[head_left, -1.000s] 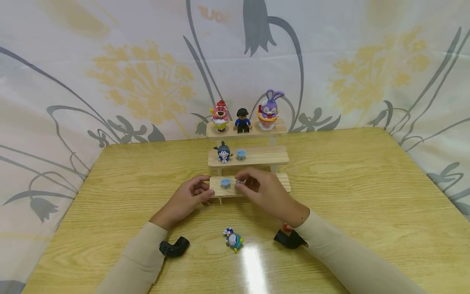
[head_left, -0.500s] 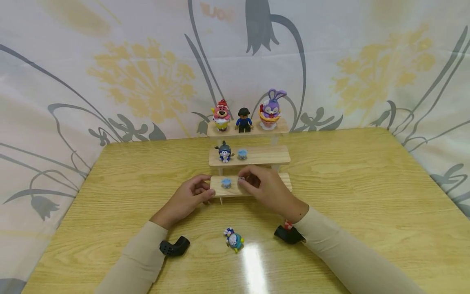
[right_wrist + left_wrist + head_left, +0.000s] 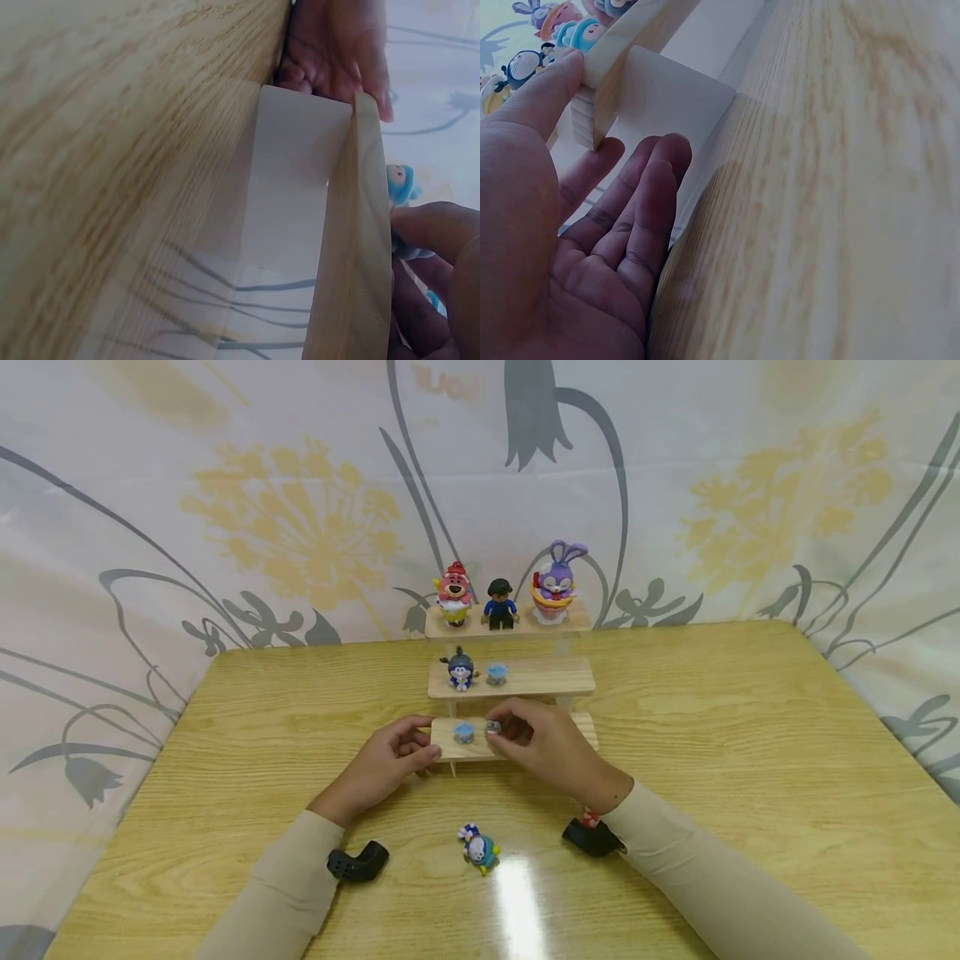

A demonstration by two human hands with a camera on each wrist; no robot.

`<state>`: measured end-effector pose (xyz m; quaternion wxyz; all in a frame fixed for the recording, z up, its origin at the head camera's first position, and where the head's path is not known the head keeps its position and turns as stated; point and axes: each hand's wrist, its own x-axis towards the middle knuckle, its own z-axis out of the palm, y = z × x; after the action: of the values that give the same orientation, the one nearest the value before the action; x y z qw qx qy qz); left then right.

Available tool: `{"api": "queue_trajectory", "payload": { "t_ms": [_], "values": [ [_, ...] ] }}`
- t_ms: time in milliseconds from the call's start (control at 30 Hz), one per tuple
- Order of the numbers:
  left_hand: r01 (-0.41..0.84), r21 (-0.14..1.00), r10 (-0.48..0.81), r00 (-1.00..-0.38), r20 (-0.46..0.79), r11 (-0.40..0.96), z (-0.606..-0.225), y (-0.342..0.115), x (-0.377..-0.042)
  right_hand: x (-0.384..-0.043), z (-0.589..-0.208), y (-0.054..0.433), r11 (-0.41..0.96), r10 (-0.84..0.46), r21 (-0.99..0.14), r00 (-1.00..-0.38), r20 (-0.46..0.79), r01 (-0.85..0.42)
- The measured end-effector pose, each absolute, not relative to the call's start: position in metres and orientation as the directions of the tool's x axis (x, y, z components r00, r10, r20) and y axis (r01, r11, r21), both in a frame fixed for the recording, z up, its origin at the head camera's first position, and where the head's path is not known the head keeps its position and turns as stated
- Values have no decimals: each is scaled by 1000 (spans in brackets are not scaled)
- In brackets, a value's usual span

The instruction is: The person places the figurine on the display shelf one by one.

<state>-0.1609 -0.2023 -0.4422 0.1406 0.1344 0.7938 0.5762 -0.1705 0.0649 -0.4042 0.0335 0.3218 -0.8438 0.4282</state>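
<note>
A three-step wooden display stand (image 3: 547, 677) rises in the middle of the table. My left hand (image 3: 386, 760) grips the left end of its lowest board, and in the left wrist view the thumb lies at the board's edge with a finger on the other side. Over that same board, my right hand (image 3: 555, 747) pinches a small grey figurine (image 3: 492, 727) between thumb and index finger. Left of it stands a small light blue figurine (image 3: 464, 732), also visible in the right wrist view as a blue-capped figurine (image 3: 400, 180).
The top board carries a pink bear (image 3: 453, 596), a dark-capped toy man (image 3: 500, 605) and a purple rabbit (image 3: 555, 585). A dark-haired figurine (image 3: 460, 669) and another light blue figurine (image 3: 497, 673) share the middle board. A teal figurine (image 3: 480, 850) lies in front; a red toy (image 3: 590, 817) is by my right wrist.
The grey figurine, earlier mostly covered by my right fingers, now shows more clearly beside the fingertips. My right hand has shifted only slightly; the left keeps its grip on the board.
</note>
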Motion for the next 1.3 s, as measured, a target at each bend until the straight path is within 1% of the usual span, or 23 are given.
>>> {"api": "queue_trajectory", "payload": {
  "t_ms": [433, 800, 1300],
  "values": [
    [56, 949, 375, -924, -68, 309, -442, -204, -160, -173, -404, 65, 427, -519, -721, -801, 299, -546],
    [58, 955, 381, -923, -61, 292, -441, -204, -159, -173, -404, 65, 417, -531, -705, -783, 323, -574],
    [63, 954, 387, -920, -59, 294, -442, -203, -159, -173, -404, 69, 417, -535, -702, -781, 324, -577]
  ]
}}
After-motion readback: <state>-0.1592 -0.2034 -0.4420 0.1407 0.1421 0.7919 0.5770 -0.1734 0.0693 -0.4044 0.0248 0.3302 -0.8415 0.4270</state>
